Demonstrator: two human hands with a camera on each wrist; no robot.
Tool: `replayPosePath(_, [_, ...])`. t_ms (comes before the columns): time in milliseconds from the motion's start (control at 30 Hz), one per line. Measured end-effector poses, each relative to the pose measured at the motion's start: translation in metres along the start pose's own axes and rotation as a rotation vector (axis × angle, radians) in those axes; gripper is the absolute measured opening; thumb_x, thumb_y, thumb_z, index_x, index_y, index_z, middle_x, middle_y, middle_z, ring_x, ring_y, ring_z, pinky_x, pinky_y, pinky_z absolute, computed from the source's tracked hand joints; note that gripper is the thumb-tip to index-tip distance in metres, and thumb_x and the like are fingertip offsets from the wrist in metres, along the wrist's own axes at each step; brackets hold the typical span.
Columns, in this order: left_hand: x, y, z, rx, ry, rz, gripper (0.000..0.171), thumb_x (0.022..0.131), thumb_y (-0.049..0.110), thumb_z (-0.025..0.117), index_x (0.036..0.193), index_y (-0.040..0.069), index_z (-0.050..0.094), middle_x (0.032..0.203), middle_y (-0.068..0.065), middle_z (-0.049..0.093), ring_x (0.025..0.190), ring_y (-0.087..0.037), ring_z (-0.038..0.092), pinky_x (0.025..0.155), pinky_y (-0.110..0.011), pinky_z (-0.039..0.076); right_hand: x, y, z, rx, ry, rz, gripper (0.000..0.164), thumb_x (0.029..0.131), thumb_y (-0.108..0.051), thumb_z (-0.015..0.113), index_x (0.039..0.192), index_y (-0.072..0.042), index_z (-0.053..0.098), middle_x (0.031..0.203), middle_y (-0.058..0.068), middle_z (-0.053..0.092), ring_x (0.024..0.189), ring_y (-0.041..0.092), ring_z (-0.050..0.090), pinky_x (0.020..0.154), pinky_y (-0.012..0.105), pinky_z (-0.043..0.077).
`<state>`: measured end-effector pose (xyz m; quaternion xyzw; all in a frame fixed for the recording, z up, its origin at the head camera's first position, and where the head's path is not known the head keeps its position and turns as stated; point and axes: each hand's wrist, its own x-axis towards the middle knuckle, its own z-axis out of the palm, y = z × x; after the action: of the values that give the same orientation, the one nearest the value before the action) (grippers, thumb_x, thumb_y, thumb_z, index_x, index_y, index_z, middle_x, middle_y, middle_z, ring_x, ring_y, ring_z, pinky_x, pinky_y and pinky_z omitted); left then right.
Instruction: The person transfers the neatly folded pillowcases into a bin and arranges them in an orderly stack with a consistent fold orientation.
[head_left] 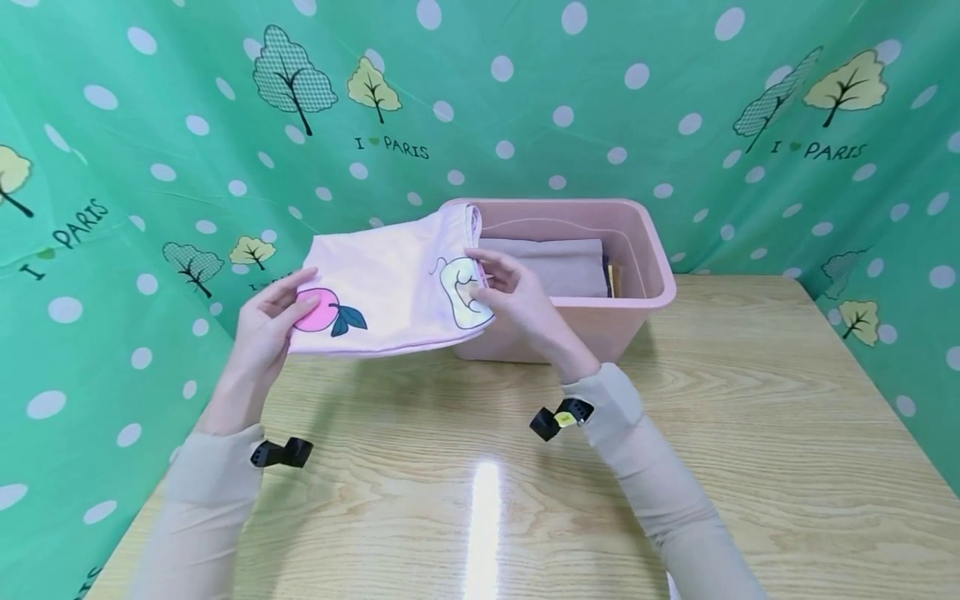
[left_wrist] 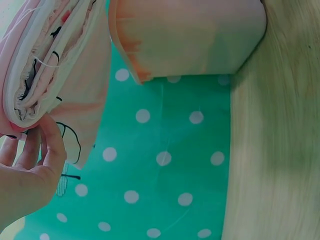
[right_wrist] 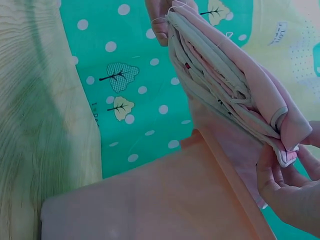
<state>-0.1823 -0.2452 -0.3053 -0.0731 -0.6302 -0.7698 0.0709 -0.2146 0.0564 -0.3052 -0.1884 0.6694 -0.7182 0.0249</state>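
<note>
A folded pale pink cloth (head_left: 390, 258) with a peach print and a cartoon print is held up above the table, between both hands. My left hand (head_left: 262, 329) pinches its left end, thumb on top by the peach. The right hand (head_left: 521, 292) pinches the right end near the cartoon print. Several stacked layers of the folded cloth (right_wrist: 225, 85) show edge-on in the right wrist view. Behind the cloth's right end stands a pink bin (head_left: 660, 287), partly hidden by it. Inside the bin lies a folded grey cloth (head_left: 562, 262), with darker and yellow edges beside it.
The bin stands on a light wood table (head_left: 750, 400) at the back, against a green curtain (head_left: 525, 100) with white dots and tree prints. Wrist cameras on black straps sit at both sleeves. A bright light reflection (head_left: 483, 533) streaks the table's front.
</note>
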Motion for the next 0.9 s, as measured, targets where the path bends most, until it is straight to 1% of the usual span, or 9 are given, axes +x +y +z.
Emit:
replayPosePath(167, [0.005,-0.002,0.009,0.028,-0.002,0.006,0.038,0.080,0.005,0.063,0.118,0.011,0.058,0.109,-0.003,0.055,0.095,-0.011,0.053,0.073,-0.015,0.048,-0.002,-0.003,-0.009,-0.002,0.027,-0.007,0.048,0.080,0.007,0.057,0.126,-0.004,0.046,0.120,0.015,0.052,0.101,0.020,0.053,0.084,0.027,0.045])
replayPosePath(300, [0.009,-0.003,0.016,0.038,-0.023,-0.011,0.040,0.081,0.008,0.063,0.120,0.011,0.056,0.118,-0.006,0.050,0.099,-0.013,0.051,0.074,-0.016,0.048,-0.004,-0.005,-0.015,-0.002,0.045,-0.016,0.048,0.080,0.008,0.056,0.126,-0.002,0.046,0.120,0.017,0.052,0.101,0.020,0.053,0.085,0.026,0.044])
replayPosePath(400, [0.012,-0.003,0.021,0.063,-0.030,-0.024,0.042,0.081,0.011,0.063,0.122,0.012,0.055,0.125,-0.009,0.045,0.102,-0.014,0.049,0.075,-0.015,0.047,-0.005,-0.006,-0.021,-0.014,0.054,-0.018,0.047,0.080,0.006,0.057,0.126,-0.002,0.046,0.120,0.016,0.052,0.101,0.018,0.052,0.083,0.024,0.044])
replayPosePath(500, [0.016,-0.005,0.026,0.093,-0.032,-0.025,0.041,0.082,0.012,0.063,0.122,0.013,0.054,0.128,-0.011,0.042,0.105,-0.015,0.047,0.078,-0.015,0.046,-0.008,-0.007,-0.026,-0.019,0.061,-0.018,0.046,0.081,0.005,0.056,0.125,-0.003,0.047,0.120,0.015,0.052,0.100,0.017,0.052,0.080,0.023,0.045])
replayPosePath(567, [0.018,-0.007,0.030,0.108,-0.034,-0.017,0.041,0.082,0.012,0.063,0.122,0.013,0.055,0.127,-0.012,0.042,0.105,-0.015,0.048,0.078,-0.015,0.045,-0.009,-0.008,-0.030,-0.024,0.070,-0.011,0.045,0.082,0.003,0.056,0.125,-0.004,0.047,0.120,0.013,0.052,0.098,0.016,0.053,0.076,0.022,0.047])
replayPosePath(733, [0.024,-0.011,0.038,0.113,-0.061,-0.007,0.041,0.082,0.012,0.062,0.122,0.013,0.054,0.127,-0.013,0.044,0.104,-0.016,0.048,0.078,-0.015,0.046,-0.011,-0.010,-0.038,-0.036,0.100,0.018,0.045,0.083,0.001,0.056,0.126,-0.008,0.048,0.120,0.011,0.053,0.091,0.014,0.053,0.067,0.020,0.049])
replayPosePath(900, [0.029,-0.013,0.046,0.101,-0.075,-0.005,0.040,0.083,0.010,0.061,0.122,0.012,0.054,0.126,-0.013,0.045,0.104,-0.016,0.048,0.077,-0.016,0.046,-0.014,-0.013,-0.046,-0.047,0.121,0.027,0.045,0.084,0.000,0.056,0.127,-0.009,0.047,0.121,0.010,0.052,0.091,0.013,0.054,0.065,0.019,0.048])
